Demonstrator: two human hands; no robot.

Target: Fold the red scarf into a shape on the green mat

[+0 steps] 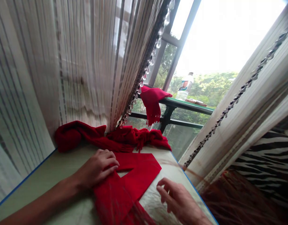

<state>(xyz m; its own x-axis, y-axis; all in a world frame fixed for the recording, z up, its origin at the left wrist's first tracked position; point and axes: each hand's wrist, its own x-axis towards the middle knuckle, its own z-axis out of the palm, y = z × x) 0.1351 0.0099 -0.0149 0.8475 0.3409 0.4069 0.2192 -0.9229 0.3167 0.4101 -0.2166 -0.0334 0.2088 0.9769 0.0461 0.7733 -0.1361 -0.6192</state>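
Observation:
A red scarf (136,178) lies partly folded flat on a pale table top (54,175). My left hand (99,167) rests palm down on its folded part, fingers together and curled slightly, pressing the cloth. My right hand (179,198) hovers just right of the scarf, fingers loosely bent and apart, holding nothing. The rest of the scarf, or more red cloth (106,137), lies bunched along the far edge of the table.
Striped sheer curtains (87,62) with a beaded trim hang behind the table. Another red fringed scarf (153,100) hangs over a green balcony rail (191,106), where a plastic bottle (185,87) stands. A zebra-patterned cloth (268,159) is at the right.

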